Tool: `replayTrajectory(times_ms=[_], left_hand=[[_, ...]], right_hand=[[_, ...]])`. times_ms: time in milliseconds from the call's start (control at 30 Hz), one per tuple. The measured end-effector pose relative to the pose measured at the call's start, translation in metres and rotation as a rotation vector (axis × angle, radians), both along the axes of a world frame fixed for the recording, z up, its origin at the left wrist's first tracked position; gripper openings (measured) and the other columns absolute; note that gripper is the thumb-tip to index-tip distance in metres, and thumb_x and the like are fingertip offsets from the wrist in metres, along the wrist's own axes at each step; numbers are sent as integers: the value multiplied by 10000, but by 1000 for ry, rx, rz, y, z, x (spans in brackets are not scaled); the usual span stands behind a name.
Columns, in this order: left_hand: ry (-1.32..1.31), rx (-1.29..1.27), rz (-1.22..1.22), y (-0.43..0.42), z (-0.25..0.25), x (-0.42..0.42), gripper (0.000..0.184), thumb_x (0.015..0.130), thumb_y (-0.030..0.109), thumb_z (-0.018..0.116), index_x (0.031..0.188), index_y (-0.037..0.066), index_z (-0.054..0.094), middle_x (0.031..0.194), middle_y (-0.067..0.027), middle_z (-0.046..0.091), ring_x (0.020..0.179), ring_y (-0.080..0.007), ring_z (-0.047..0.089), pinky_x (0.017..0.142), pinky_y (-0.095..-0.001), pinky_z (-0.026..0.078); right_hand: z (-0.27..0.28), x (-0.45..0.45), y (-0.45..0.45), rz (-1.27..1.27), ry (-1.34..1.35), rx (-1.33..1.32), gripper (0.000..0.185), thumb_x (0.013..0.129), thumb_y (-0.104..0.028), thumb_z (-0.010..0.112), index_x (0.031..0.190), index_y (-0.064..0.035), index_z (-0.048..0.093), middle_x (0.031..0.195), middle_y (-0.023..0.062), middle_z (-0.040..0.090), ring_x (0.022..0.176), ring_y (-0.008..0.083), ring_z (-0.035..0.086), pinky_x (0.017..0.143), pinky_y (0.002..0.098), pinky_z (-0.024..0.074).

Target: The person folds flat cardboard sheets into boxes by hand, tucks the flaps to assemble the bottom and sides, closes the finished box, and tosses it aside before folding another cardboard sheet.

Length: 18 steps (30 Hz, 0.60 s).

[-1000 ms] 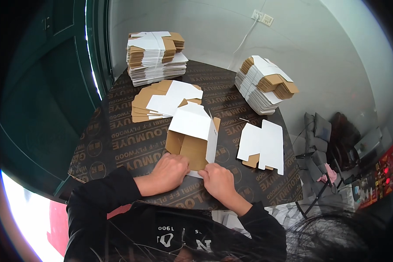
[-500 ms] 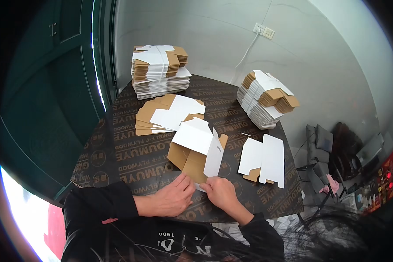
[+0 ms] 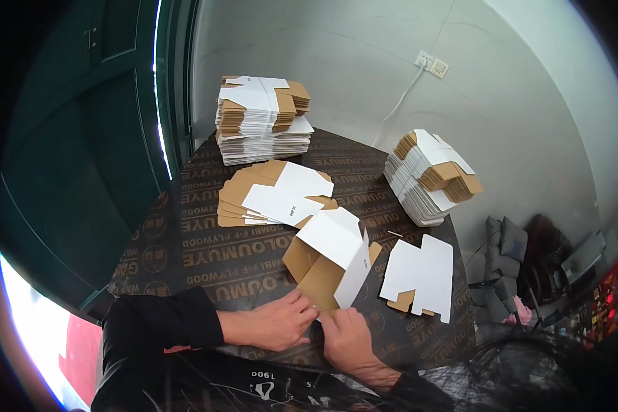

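Observation:
A partly folded cardboard box (image 3: pixel 331 237), white outside and brown inside, stands on the dark plywood table (image 3: pixel 220 257) with its open side facing me. My left hand (image 3: pixel 276 321) is closed at the box's near lower edge, its fingertips pinching the flap there. Right beside it, my right hand (image 3: pixel 347 338) grips the same near edge, thumb and curled fingers pressed together on the cardboard. Both hands nearly touch. The flap itself is mostly hidden under the fingers.
Behind the box lies a fanned pile of flat box blanks (image 3: pixel 278 192). A tall strapped stack (image 3: pixel 261 120) stands at the back left, another bundle (image 3: pixel 429 175) at the back right. More flat blanks (image 3: pixel 419 275) lie to the right, near a small thin stick (image 3: pixel 395 234).
The view has shifted, so everything sits a little lower and further right. My right hand has turned and closed in toward my left at the box's near edge.

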State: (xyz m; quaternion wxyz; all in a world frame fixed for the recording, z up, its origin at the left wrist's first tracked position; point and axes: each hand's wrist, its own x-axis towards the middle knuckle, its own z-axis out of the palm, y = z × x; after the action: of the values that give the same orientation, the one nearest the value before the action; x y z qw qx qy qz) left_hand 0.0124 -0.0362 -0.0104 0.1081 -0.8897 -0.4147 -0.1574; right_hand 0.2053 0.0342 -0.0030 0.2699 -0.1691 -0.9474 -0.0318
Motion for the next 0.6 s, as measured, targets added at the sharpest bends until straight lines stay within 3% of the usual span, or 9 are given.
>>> replayTrajectory(times_ms=[133, 600], left_hand=[[-71, -79, -41, 1, -3, -3, 384, 862, 321, 602, 950, -50, 642, 995, -185, 517, 890, -307, 443, 933, -460, 361], [-26, -104, 51, -8, 10, -15, 406, 852, 354, 615, 935, -44, 639, 987, -186, 509, 894, -324, 437, 989, -491, 341]], right_hand=[[-9, -3, 0, 44, -207, 34, 238, 864, -128, 520, 1037, 23, 584, 856, 126, 495, 737, 264, 464, 651, 347, 395], [-10, 14, 1, 1, -288, -27, 289, 864, -131, 516, 1094, 37, 567, 899, 136, 512, 754, 274, 477, 678, 354, 398]])
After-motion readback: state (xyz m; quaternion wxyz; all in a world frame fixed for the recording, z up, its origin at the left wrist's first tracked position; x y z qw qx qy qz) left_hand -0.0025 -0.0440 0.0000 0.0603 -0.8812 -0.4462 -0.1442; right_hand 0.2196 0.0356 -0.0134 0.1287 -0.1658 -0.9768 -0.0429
